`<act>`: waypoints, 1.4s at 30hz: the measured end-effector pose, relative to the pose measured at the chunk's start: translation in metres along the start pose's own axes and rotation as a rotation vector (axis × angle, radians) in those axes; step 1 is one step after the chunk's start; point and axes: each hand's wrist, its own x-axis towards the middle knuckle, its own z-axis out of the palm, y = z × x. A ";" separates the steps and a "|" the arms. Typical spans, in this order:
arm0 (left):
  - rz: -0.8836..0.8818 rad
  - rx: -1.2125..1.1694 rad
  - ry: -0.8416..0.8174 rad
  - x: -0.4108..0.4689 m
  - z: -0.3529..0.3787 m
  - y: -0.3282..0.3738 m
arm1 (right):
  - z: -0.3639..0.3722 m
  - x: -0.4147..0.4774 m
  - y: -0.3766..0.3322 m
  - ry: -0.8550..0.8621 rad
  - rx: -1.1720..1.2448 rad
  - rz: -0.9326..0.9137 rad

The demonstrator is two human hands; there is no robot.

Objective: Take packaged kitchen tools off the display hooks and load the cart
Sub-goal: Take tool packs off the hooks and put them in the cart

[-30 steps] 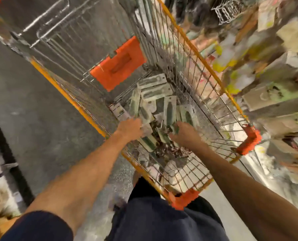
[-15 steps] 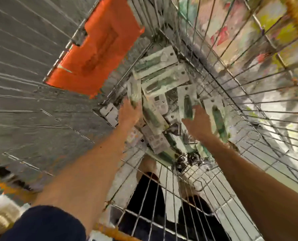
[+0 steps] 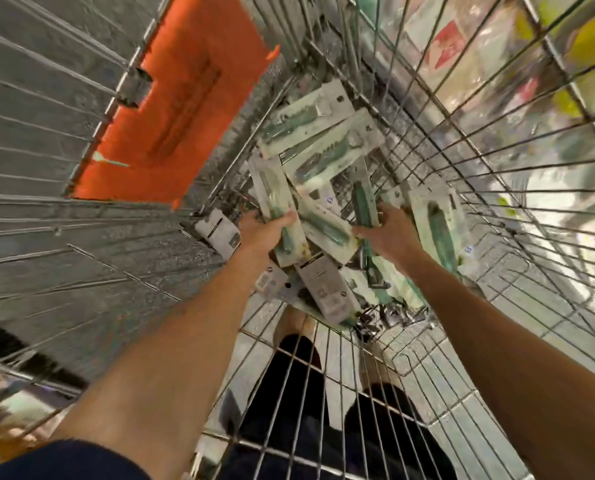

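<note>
- The left hand (image 3: 259, 233) is deep in the cart (image 3: 324, 362). Its thumb is clamped over the face of a long pack (image 3: 275, 202) with a green-handled tool inside. The other fingers are tucked under the card, so the hand grips it by the lower end.
- The left forearm runs up from the lower left, bare below a dark sleeve (image 3: 71, 460), and reaches down toward the bottom of the cart.
- The right hand (image 3: 391, 233) shows its back. Its fingers are curled round the lower end of a narrow pack (image 3: 362, 199), also with a green handle, and the thumb sticks out to the left.
- The right forearm comes in from the lower right, and both hands sit level with each other, a little apart.
- Both gripped packs lie in among the pile of packs (image 3: 324, 233) at the cart's bottom, touching their neighbours.
- Two pale packs (image 3: 324, 133) lie crosswise at the far end of the pile. Another green-handled pack (image 3: 438, 230) lies just to the right of the right hand, and a grey-backed card (image 3: 327, 289) lies face down at the near end.
- An orange flap (image 3: 185, 98) hangs on the cart's far wire wall, to the left.
- Dark shorts (image 3: 296, 393) show through the near wire wall, and blurred shelf goods (image 3: 462, 50) show through the right one.
</note>
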 end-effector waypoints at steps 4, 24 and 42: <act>0.008 0.008 -0.044 -0.019 0.002 0.009 | -0.001 0.000 0.000 -0.020 0.048 0.017; 0.328 0.434 -0.332 -0.169 -0.035 0.063 | -0.053 -0.163 -0.027 -0.308 0.512 0.019; 0.936 0.243 -0.644 -0.405 -0.029 0.012 | -0.081 -0.389 0.071 0.026 0.843 -0.487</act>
